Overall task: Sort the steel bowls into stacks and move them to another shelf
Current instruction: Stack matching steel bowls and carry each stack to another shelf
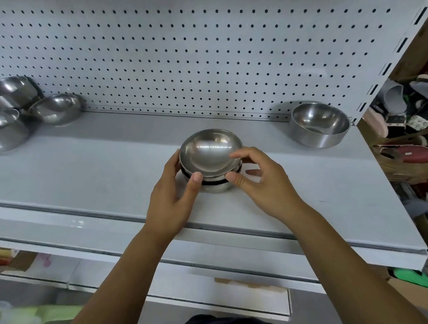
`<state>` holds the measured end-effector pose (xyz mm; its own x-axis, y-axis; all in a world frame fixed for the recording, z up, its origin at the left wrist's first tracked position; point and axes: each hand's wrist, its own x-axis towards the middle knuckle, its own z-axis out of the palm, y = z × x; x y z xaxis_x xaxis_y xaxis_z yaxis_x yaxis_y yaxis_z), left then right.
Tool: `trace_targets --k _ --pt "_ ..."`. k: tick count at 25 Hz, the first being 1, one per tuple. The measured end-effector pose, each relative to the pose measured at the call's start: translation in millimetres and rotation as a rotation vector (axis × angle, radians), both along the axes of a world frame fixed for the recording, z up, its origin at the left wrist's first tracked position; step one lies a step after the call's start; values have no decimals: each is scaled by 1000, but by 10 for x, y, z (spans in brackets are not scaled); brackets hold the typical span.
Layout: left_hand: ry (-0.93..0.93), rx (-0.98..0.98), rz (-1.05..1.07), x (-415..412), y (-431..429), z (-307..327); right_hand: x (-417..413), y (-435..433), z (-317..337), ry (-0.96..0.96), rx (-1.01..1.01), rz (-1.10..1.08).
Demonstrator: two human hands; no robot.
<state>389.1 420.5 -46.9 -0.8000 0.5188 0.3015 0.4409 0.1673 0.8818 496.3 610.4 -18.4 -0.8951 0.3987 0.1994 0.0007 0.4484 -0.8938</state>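
Steel bowls nest in a short stack (213, 185) at the middle of a grey shelf (95, 169), resting on it close to its front edge; a dark band shows between two of the lower rims; the top bowl (208, 152) sits mouth up, its inside bright with reflections.

Both hands clasp the stack from the near side. The left hand (175, 199) wraps the left flank, its fingers curled behind the rims and its thumb pressed against the front wall; the right hand (262, 184) takes the right flank, its forefinger laid on the top bowl's rim and its thumb set on the front of the stack just beside the left thumb; its other fingers curl round behind, partly hidden.

To the right, well apart from the stack, a lone bowl (319, 125) stands upright near the pegboard (176, 51) that backs the shelf. At the far left three others huddle together: a large bowl (8, 90) at the back, a front bowl (1, 129) below it at the frame's edge, and a small bowl (57, 108) just beside them; whether they touch I cannot tell.

Beyond the shelf's right end lies a jumble of soft goods (411, 124), too blurred to name.
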Motion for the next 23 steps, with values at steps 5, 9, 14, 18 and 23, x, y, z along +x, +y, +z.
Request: trace_targets --k 5,9,14,18,23 --pt "-4 42 21 -3 9 7 31 -116 -49 -51 -122 10" --pt "-25 96 52 32 15 24 -23 -151 -64 -110 -171 52" --pt "-152 250 112 22 -58 80 -213 -247 -62 -39 -224 47" --pt "-205 326 230 -3 -326 106 -434 -495 -15 -28 -238 131" --pt "-194 297 379 -186 -867 178 -835 -989 -25 -41 -241 244"
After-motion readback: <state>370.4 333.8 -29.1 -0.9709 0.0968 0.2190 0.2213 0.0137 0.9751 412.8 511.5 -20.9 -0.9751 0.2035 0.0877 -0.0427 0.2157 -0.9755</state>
